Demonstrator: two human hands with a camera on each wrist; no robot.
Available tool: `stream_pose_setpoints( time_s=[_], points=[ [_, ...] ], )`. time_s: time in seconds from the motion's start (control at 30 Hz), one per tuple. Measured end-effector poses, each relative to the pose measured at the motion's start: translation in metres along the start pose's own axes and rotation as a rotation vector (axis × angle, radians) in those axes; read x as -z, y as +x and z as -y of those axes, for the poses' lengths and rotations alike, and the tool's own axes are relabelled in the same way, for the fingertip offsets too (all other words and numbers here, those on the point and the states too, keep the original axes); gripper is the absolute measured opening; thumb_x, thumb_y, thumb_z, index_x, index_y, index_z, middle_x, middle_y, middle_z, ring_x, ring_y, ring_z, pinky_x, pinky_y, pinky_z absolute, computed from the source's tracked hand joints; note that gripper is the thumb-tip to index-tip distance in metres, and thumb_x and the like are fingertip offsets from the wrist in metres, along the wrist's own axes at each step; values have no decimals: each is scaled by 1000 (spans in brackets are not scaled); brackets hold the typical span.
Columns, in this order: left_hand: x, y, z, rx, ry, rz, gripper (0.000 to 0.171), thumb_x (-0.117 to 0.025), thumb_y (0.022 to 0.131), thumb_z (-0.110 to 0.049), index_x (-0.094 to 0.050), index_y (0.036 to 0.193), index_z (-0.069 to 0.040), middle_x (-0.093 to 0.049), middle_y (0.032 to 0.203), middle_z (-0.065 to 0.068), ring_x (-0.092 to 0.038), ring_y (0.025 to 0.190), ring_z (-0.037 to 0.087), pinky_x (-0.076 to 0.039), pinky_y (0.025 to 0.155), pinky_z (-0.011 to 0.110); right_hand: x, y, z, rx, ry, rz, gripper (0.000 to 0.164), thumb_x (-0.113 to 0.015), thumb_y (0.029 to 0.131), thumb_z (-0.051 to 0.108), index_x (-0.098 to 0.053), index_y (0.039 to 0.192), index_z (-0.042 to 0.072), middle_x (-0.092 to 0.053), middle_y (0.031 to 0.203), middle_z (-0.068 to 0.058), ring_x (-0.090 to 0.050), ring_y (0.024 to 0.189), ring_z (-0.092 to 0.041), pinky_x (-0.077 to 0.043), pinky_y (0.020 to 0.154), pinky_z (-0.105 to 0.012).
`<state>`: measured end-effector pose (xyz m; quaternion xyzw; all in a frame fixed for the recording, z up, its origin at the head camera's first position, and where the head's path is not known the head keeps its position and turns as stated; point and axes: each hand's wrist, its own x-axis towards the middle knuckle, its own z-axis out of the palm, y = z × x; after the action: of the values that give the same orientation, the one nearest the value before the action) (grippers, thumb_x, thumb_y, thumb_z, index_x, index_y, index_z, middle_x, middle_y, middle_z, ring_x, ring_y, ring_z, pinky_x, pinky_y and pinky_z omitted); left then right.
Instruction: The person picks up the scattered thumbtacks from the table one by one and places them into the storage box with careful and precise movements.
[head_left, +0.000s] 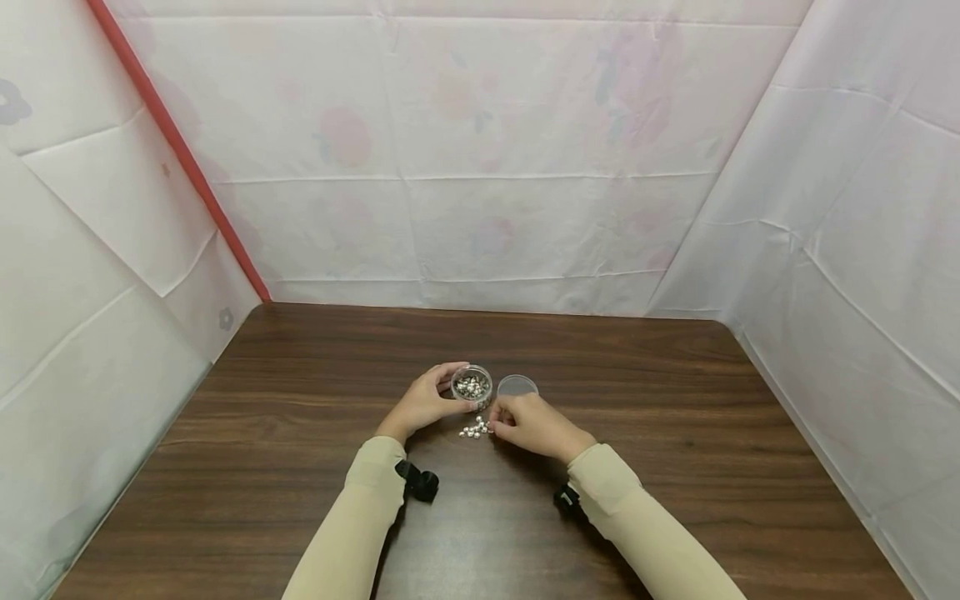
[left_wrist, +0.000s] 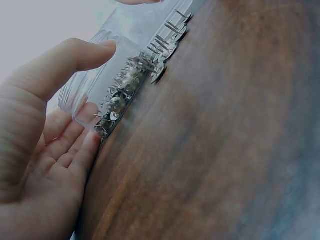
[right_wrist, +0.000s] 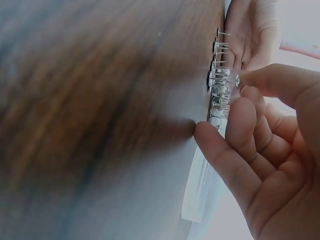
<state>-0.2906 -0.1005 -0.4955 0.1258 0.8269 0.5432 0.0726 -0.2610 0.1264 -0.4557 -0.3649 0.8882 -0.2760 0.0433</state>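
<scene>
On the dark table (head_left: pixel 675 400), steadying the clear jar (head_left: pixel 491 387) with the left hand (head_left: pixel 424 405) curved round it, pinching one tack (right_wrist: pixel 238 81) between thumb and finger of the right hand (head_left: pixel 536 425) beside the loose tacks (head_left: pixel 477 432), and ideally gripping lightly to avoid a prick

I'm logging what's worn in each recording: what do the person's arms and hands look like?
Long, pale beige sleeves. The left hand and right hand are gloveless. The left cuff has a black strap and rounded black device; the right cuff, a boxy black device with a small pale mark.
</scene>
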Motion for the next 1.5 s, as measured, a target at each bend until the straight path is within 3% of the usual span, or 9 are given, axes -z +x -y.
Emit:
stream_pose_setpoints(
  time_s=[0.53,0.8,0.93,1.03,1.17,1.27,1.5],
  points=[
    [0,-1,-1,12,-3,4,76,-82,68,-41,-48,134,-27,-45,134,-3,-45,118,18,-45,98,47,9,12,1,-49,28,-128,5,-59,90,13,-63,90,14,-57,63,7,-47,51,-2,-43,44,-19],
    [0,-1,-1,20,-16,6,75,-82,68,-40,-47,134,-29,-44,136,-2,-44,120,19,-44,99,47,9,20,-1,-50,43,-169,10,-57,93,18,-65,95,13,-54,60,8,-40,43,-4,-36,40,-19],
    [0,-1,-2,12,-25,16,76,-81,70,-36,-46,136,-24,-42,139,4,-43,121,24,-42,100,50,8,24,-1,-45,38,-173,13,-56,93,19,-66,97,11,-53,59,7,-38,42,-4,-34,39,-19],
    [2,-5,-12,19,-27,29,75,-80,73,-29,-44,138,-17,-40,141,9,-42,123,28,-41,101,51,7,26,-1,-42,30,-187,11,-56,93,18,-65,95,12,-53,58,8,-38,42,-4,-35,40,-19],
    [1,-5,-11,14,-19,18,76,-80,72,-34,-45,138,-19,-42,138,5,-44,121,24,-44,99,48,8,29,0,-44,26,-202,8,-57,92,16,-65,91,14,-52,58,9,-39,43,-3,-36,41,-19],
    [0,-2,-1,8,-12,7,77,-81,69,-41,-47,136,-25,-43,136,-1,-45,119,19,-45,98,46,9,32,0,-49,32,-205,7,-58,91,16,-64,90,14,-52,58,8,-39,43,-3,-36,42,-19],
    [1,-1,-1,21,-6,16,80,-82,66,-44,-46,136,-25,-42,137,-1,-45,119,19,-45,99,45,6,41,-6,-79,18,-210,7,-57,91,18,-64,90,16,-52,58,7,-41,44,-5,-37,42,-20]
  ],
)
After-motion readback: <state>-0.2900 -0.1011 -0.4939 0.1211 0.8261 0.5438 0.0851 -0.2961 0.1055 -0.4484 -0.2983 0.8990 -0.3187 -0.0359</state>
